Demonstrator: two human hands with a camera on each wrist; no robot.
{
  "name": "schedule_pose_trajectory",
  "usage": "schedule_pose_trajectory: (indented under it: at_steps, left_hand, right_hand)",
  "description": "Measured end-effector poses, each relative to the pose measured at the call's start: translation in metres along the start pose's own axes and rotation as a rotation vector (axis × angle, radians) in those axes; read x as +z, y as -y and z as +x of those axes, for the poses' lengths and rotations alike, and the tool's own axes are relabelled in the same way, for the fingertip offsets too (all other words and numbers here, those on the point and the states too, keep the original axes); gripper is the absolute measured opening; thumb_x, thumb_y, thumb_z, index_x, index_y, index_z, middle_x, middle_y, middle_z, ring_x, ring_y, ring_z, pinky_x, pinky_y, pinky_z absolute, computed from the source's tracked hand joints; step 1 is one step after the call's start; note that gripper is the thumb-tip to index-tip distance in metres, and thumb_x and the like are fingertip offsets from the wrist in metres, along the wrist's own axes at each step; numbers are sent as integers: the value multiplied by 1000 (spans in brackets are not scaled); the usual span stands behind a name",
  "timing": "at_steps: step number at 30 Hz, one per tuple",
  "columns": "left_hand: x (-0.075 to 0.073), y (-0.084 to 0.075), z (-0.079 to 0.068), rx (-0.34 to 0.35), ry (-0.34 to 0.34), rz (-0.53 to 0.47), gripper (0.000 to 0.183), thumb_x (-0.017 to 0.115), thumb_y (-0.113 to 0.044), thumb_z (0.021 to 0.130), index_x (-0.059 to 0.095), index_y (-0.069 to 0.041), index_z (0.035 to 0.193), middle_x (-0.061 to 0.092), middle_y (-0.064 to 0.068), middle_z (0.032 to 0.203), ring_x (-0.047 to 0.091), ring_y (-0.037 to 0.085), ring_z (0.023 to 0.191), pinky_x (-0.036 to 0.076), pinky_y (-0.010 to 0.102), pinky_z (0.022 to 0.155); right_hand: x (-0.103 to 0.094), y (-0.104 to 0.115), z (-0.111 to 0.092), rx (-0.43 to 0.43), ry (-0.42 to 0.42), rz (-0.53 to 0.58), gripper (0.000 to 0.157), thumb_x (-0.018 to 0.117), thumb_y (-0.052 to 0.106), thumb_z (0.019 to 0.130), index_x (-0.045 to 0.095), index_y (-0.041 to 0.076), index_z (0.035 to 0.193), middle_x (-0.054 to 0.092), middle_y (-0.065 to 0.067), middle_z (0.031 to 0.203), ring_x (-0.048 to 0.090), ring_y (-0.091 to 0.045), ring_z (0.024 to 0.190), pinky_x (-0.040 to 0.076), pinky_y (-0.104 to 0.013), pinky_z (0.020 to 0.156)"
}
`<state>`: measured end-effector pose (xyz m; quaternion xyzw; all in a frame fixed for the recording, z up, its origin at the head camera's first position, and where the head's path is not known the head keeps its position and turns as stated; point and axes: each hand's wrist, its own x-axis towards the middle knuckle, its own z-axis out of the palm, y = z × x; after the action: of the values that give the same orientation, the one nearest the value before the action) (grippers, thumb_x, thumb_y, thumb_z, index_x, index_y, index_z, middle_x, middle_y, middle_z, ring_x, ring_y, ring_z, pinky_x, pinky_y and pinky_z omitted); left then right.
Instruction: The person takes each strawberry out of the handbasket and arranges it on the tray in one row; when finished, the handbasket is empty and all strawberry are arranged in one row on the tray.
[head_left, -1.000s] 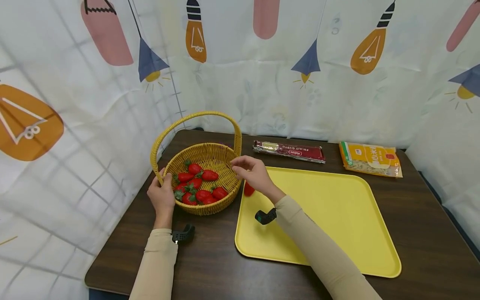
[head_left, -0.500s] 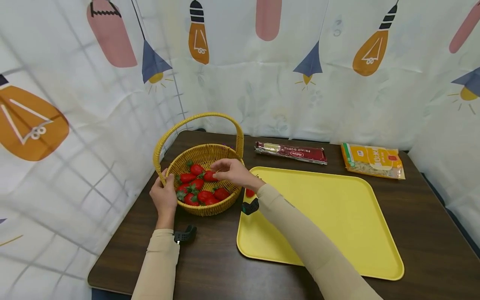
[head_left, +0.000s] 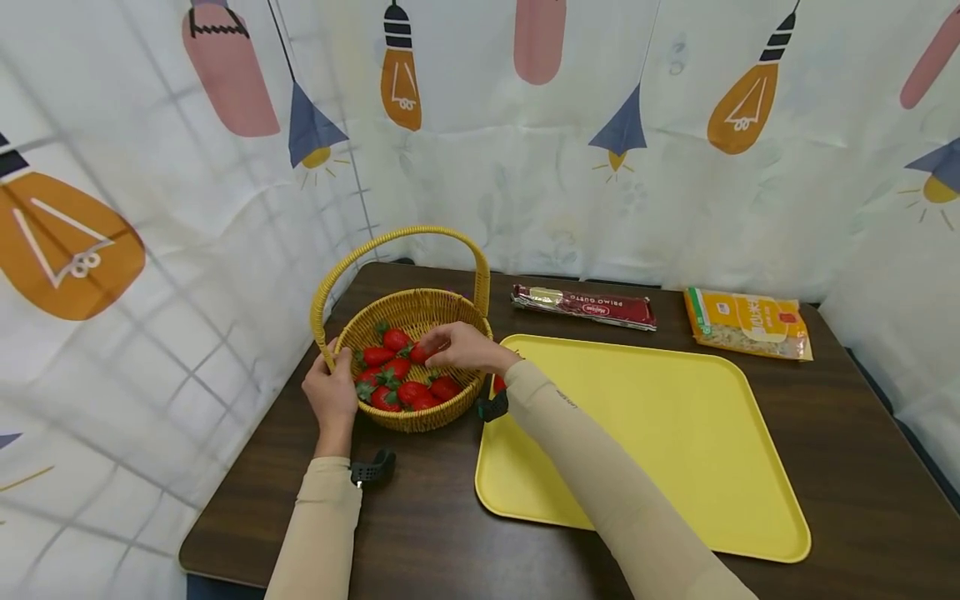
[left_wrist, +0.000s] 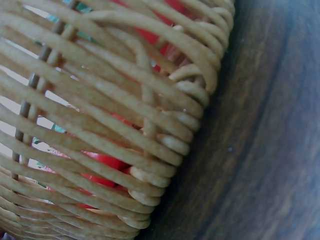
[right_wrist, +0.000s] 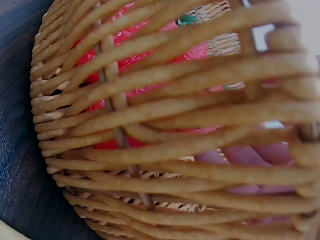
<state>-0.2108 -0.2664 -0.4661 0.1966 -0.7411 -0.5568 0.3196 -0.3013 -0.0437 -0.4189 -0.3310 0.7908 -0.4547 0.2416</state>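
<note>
Right hand: since one second ago, moved from the wicker basket's right rim inside, fingertips at a strawberry; pinch cannot be told | Strawberry: long axis crosswise, leafy end left, away from fingertips | Left hand: grips left rim | Other strawberries crowd left and nearer side of right fingertips

A dark-red packet lies near an orange bag.

Head view evenly lit; basket slightly blurred in wrist views
</note>
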Motion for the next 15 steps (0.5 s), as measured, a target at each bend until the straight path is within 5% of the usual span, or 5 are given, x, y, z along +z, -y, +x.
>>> schedule_pose_trajectory:
  at_steps: [4,10,15]
  left_hand:
    - [0,1,1,5,5,-3,40,57,-29,98,64,-6,129,64,14,126,55,21,94,36,26,75]
    - [0,3,0,-15,-5,12,39,56,-32,98,65,-9,128,65,18,101,39,16,65,33,30,66]
    - [0,3,-1,-13,-6,24,40,56,-32,98,64,-10,131,64,18,96,38,16,65,33,30,68]
  right_hand:
    - [1,-1,3,14,39,-14,37,69,10,90,63,4,126,65,-11,121,61,-15,106,50,-27,85]
    - [3,2,7,21,168,-54,35,69,6,89,64,-1,123,66,-13,118,60,-14,102,49,-26,87]
    - [2,1,9,19,231,-29,35,70,0,86,64,-2,121,65,-14,119,60,-16,106,49,-25,88]
